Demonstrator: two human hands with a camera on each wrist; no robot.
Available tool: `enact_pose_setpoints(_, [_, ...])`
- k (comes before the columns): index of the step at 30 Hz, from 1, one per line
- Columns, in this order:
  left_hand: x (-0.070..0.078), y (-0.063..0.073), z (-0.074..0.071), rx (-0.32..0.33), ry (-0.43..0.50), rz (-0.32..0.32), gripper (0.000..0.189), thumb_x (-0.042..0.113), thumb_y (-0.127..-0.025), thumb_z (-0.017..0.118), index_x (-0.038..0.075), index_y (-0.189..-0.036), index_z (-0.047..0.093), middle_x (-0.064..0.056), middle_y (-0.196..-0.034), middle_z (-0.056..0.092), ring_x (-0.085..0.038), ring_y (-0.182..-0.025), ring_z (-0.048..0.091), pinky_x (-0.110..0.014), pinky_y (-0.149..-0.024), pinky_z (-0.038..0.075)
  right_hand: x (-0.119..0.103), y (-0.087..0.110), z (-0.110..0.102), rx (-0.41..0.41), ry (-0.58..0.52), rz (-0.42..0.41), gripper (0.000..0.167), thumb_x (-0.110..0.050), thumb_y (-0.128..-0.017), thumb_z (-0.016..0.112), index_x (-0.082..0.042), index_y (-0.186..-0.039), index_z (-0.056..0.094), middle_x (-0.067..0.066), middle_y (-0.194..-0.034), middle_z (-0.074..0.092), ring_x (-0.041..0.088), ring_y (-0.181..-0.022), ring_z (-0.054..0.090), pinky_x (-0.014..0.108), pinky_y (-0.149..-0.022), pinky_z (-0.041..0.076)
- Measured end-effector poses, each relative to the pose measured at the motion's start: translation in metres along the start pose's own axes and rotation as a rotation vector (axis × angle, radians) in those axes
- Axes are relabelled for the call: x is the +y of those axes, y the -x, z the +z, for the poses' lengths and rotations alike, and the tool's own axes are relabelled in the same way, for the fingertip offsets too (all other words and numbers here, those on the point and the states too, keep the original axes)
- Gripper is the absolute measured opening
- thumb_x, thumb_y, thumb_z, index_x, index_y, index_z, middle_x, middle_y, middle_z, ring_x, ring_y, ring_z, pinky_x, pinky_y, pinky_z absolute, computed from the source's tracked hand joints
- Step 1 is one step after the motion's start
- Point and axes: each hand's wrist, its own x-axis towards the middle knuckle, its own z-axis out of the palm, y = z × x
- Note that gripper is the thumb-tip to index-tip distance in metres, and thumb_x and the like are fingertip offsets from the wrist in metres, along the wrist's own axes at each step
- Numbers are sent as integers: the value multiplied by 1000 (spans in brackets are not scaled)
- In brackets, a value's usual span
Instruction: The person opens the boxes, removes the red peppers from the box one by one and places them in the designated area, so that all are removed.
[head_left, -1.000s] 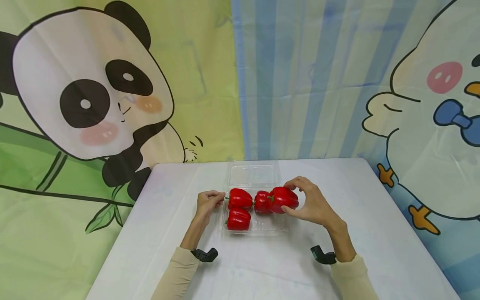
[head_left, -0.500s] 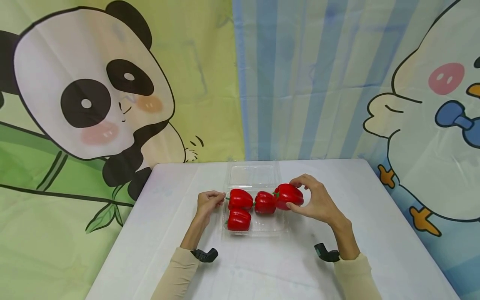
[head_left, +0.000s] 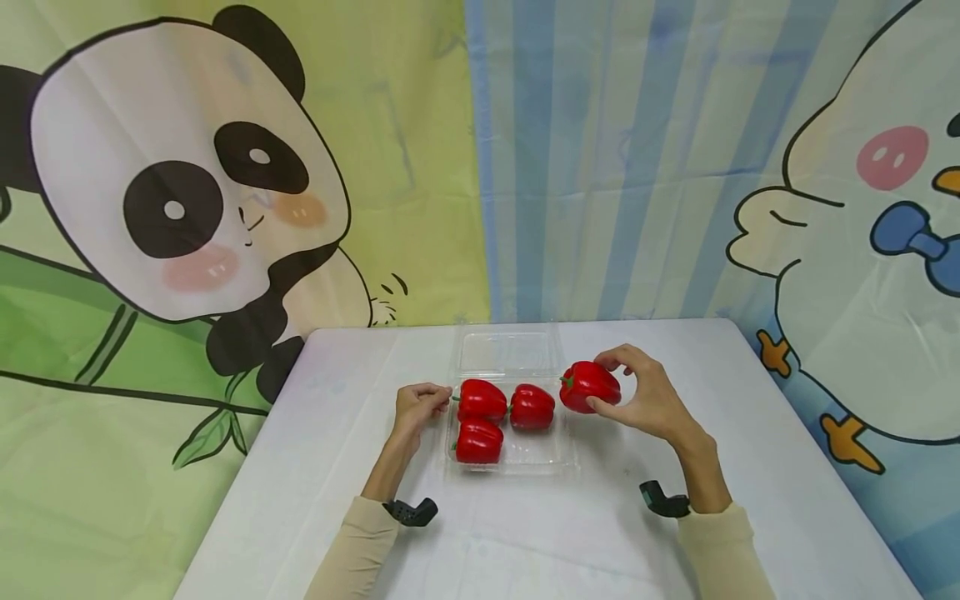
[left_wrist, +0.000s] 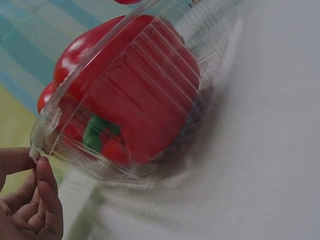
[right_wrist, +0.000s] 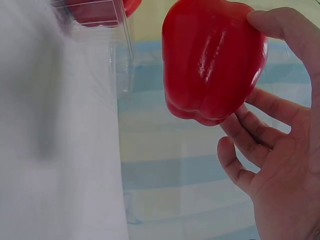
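Red, the raised pepper (head_left: 590, 387) is gripped by the right hand (head_left: 651, 402) at two o'clock from the clear container (head_left: 534, 452), which the left hand (head_left: 416, 408) pinches at ten o'clock, apparently a carrying step whose next move calls for firm fingers.

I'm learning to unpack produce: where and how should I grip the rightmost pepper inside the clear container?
Probably around the rounded body of the rightmost packed pepper, across its near and far sides, coming from above and right: its stem points left at the neighbouring pepper, while no pepper in the container crowds its right.
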Motion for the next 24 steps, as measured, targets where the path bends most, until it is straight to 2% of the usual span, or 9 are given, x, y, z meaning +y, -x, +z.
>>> enact_pose_setpoints(6, [0,1,0,4,2,7,20,9,-98,80,-11,-99,78,2,-70,72,-8,-62,63,-19,-62,54,3,0,-4,4,-3,14,65,-26,-73,99,-11,-129,71,8,-124,75,24,-108,69,46,-90,60])
enact_pose_setpoints(13, [0,2,0,-4,5,4,21,10,-98,80,-11,-99,78,1,-71,72,-7,-63,63,-18,-62,54,9,-1,-7,10,14,23,64,-24,-75,99,-9,-130,70,8,-123,76,25,-109,68,41,-89,57])
enact_pose_setpoints(24, [0,2,0,-8,2,9,19,9,-98,80,-10,-99,78,2,-71,72,-7,-62,64,-19,-62,54,22,-2,-11,36,23,14,63,-20,-75,98,-6,-130,70,12,-124,75,34,-109,69,37,-87,56])
